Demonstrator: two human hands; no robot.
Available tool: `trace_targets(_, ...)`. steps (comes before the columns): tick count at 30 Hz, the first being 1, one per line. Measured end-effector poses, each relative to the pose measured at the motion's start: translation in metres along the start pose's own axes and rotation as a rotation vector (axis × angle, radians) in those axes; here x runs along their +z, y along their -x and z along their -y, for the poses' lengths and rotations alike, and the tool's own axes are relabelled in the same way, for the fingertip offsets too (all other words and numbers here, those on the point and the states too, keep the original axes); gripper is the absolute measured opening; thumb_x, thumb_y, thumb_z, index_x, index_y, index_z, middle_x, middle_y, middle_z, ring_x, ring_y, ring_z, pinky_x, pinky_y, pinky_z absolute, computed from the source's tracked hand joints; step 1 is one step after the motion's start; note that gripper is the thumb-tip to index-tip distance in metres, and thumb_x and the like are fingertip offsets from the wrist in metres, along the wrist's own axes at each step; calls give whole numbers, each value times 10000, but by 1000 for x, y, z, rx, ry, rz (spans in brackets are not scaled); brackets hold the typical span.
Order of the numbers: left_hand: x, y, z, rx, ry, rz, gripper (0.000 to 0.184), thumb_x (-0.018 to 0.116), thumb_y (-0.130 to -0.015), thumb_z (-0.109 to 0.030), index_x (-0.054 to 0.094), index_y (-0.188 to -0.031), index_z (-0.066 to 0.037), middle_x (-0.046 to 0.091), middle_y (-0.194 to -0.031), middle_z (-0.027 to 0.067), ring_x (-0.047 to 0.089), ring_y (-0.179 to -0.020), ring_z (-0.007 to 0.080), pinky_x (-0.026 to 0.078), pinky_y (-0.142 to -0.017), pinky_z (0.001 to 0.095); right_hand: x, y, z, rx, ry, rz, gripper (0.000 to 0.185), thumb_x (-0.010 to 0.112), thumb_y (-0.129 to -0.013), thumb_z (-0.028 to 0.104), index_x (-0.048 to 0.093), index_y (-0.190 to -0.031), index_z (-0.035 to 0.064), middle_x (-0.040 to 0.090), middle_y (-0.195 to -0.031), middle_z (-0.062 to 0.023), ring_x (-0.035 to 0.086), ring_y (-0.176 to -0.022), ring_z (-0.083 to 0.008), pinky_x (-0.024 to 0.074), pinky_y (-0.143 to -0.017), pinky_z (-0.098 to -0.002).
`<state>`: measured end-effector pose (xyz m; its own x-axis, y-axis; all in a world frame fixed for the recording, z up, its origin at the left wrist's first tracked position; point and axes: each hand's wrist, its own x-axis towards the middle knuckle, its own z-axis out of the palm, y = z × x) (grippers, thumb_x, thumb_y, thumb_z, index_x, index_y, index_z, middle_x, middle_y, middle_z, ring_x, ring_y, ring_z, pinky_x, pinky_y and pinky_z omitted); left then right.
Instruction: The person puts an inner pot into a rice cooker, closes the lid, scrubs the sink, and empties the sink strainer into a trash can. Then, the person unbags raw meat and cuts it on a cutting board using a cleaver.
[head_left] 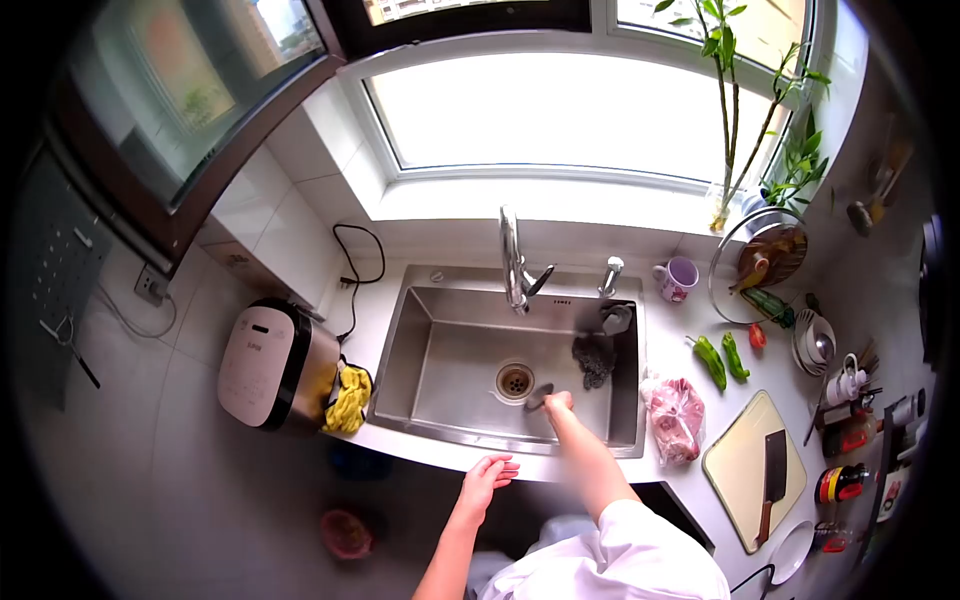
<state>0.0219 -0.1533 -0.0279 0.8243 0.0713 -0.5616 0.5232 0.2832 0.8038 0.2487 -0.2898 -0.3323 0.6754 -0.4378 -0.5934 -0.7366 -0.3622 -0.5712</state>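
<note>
Over the steel sink point(460, 350), my right hand point(558, 402) is closed on a small dark object point(540, 396), partly blurred, just right of the drain point(515, 382). My left hand point(489, 473) hangs in front of the sink's near edge, fingers apart, holding nothing. A dark mesh scrubber point(594, 360) lies on the right side of the basin, below a grey item point(616, 319) in the corner. The chrome faucet point(512, 260) stands at the back of the sink.
Right of the sink are bagged meat point(675, 415), green peppers point(710, 362), a tomato piece point(757, 336), a mug point(676, 279), and a cutting board point(740, 460) with a cleaver point(774, 470). To the left stand an appliance point(265, 365) and yellow gloves point(349, 400).
</note>
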Motion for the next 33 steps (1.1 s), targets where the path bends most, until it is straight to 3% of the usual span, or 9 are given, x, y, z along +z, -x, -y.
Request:
trace_targets(5, -2, -25, -5, -81, -96, -86, 291, 492, -1008, -239, 611, -1173, -30, 693, -1080, 118, 663, -1012, 195, 506, -876, 314, -3, 34, 36, 155, -365, 302, 184, 668, -817, 3, 646, -990, -53, 679, -771, -119, 661, -571, -175, 524, -445, -283)
trace_targets(9, -1, -50, -8, -88, -161, -43, 301, 491, -1002, -255, 611, -1162, -29, 698, -1067, 116, 662, -1010, 205, 502, -875, 327, 28, 3, -12, -78, -19, 305, 267, 541, -893, 4, 624, -1147, -1, 699, -939, -123, 658, -618, -166, 522, -480, -326)
trace_targets(12, 2, -73, -6, -110, -220, 42, 294, 487, -1004, -243, 609, -1161, -27, 699, -1060, 118, 662, -996, 200, 502, -870, 322, -65, 70, 27, -121, -172, 569, 270, 494, -886, 8, 651, -1104, 39, 702, -987, -110, 667, -692, -154, 526, -547, -302)
trace_targets(14, 11, -88, -7, -112, -282, 150, 289, 491, -1006, -236, 609, -1168, -28, 699, -1055, 110, 662, -986, 190, 501, -866, 312, -108, 92, 29, -454, -126, 453, 155, 528, -835, 66, 668, -872, 12, 707, -842, -142, 698, -730, -212, 545, -677, -363)
trace_targets(18, 39, -118, -20, -120, -386, 360, 279, 499, -1002, -227, 606, -1177, -38, 700, -1054, 98, 660, -984, 179, 497, -853, 302, -202, 139, 47, -431, -45, 316, 223, 590, -898, 230, 646, -1001, 40, 703, -890, -163, 692, -833, -303, 534, -759, -396)
trace_targets(20, 48, -129, -22, -8, -453, 397, 281, 533, -979, -225, 629, -1155, -28, 714, -988, 71, 640, -884, 121, 479, -758, 261, -241, 158, 40, -603, -79, 162, 273, 613, -919, 277, 623, -1056, 42, 700, -907, -164, 686, -860, -313, 529, -762, -401)
trace_targets(23, 56, -148, -26, 119, -693, 402, 270, 560, -960, -232, 658, -1108, -28, 725, -896, 48, 631, -774, 102, 485, -675, 277, -303, 165, 14, -750, -80, -107, 160, 637, -912, 152, 671, -1008, 28, 698, -900, -121, 666, -739, -219, 517, -668, -337)
trace_targets(27, 105, -149, -39, 273, -806, 386, 226, 596, -930, -228, 718, -932, -38, 717, -815, 76, 629, -688, 168, 494, -651, 332, -380, 154, -15, -594, 190, -544, 108, 684, -847, 115, 689, -939, 59, 653, -861, -95, 632, -794, -257, 508, -719, -372)
trace_targets(33, 238, -137, -20, 725, -976, 626, 127, 688, -854, -186, 721, -922, -85, 637, -868, 86, 588, -873, 284, 480, -788, 401, -393, 125, -36, -750, 402, -462, 125, 731, -774, 116, 649, -848, 59, 608, -961, -79, 549, -983, -280, 458, -821, -399)
